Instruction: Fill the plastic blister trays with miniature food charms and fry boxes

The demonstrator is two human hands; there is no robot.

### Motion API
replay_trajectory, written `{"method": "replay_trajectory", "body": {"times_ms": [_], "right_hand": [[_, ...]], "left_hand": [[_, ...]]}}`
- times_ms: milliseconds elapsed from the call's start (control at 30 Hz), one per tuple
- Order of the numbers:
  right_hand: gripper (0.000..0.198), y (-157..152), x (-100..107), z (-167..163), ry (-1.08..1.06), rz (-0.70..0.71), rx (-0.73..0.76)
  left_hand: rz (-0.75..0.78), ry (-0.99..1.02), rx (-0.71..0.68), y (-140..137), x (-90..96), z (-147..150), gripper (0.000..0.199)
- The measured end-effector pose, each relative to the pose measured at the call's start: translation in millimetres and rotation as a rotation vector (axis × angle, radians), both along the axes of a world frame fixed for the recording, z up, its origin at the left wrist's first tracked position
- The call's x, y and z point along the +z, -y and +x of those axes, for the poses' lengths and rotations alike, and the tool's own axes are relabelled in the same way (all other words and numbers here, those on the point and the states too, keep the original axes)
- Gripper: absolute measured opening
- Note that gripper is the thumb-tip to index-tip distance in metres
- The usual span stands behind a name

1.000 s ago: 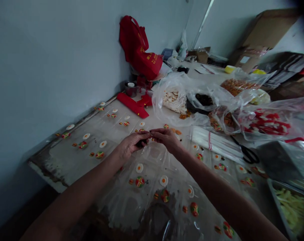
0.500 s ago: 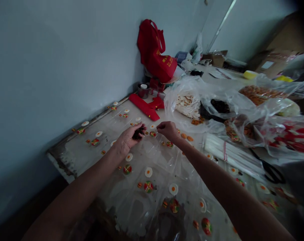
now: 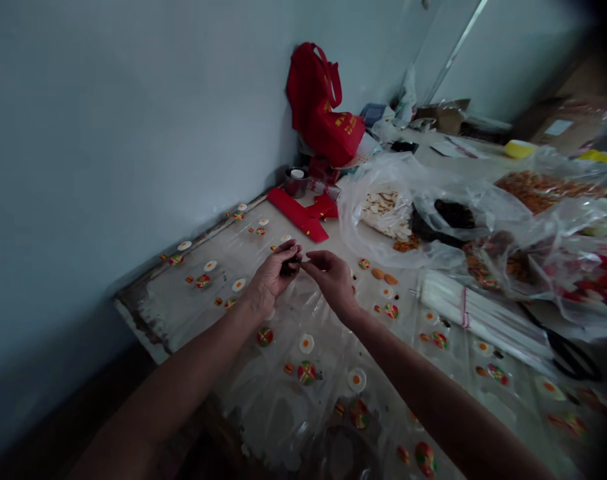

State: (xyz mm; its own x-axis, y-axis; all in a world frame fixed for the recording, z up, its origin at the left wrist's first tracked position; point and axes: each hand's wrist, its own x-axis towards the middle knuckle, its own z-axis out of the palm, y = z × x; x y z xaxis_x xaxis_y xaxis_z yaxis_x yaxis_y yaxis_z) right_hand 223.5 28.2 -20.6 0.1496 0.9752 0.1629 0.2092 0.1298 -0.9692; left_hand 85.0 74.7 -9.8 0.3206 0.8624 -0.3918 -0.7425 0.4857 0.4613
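- Head view: left hand cupped around a dark clump above the counter.
- The dark clump sits within its fingers, too small to tell its long axis or which way it points.
- Then right hand, just beside it, thumb and forefinger close together; cannot tell whether they pinch anything.
- Clear bags, long axis slanting down rightward.

The 2 hands closer together than 0.5 s ago
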Motion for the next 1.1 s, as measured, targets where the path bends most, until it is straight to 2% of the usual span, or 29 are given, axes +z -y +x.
{"method": "replay_trajectory", "body": {"times_ms": [67, 167, 267, 367, 433, 567, 733, 867, 1000, 1100], "right_hand": [[0.025, 0.6, 0.6, -1.8, 0.209, 0.137, -0.014], [0.025, -3.6, 3.0, -3.7, 0.300, 0.142, 0.089], [0.024, -9.8, 5.6, -8.1, 0.091, 0.044, 0.111], [0.032, -15.4, 7.9, -11.9, -0.216, -0.115, 0.152], [0.036, -18.4, 8.9, -12.8, -0.332, -0.200, 0.171], [0.035, -22.7, 7.6, -12.3, -0.334, -0.305, 0.203], [0.035, -22.0, -1.8, -9.3, -0.346, -0.433, 0.317], [0.026, -26.1, -9.6, -0.2, -0.367, -0.458, 0.277], [0.019, -57.4, -10.0, 15.0, -0.208, -0.374, 0.194], [0.017, -98.1, -7.7, 20.1, 0.196, -0.193, 0.164]], "left_hand": [[-0.042, 0.034, -0.013, 1.5, 0.0, -0.9, 0.017], [-0.049, 0.103, 0.005, 0.7, -0.4, -3.7, 0.015], [0.005, 0.155, 0.047, -1.0, 0.8, -5.9, 0.016], [0.035, 0.191, 0.049, -1.6, 3.1, -8.5, 0.019], [0.027, 0.208, 0.039, -2.3, 4.0, -11.2, 0.020], [-0.018, 0.199, 0.045, -7.3, 3.0, -18.0, 0.018], [-0.074, 0.231, 0.021, -13.5, 5.4, -28.0, 0.015], [-0.144, 0.156, 0.110, -17.3, 15.0, -45.9, 0.014], [-0.196, 0.056, 0.158, -26.9, 20.5, -72.6, 0.015], [-0.190, 0.047, 0.179, -38.7, 19.0, -88.0, 0.016]]}}
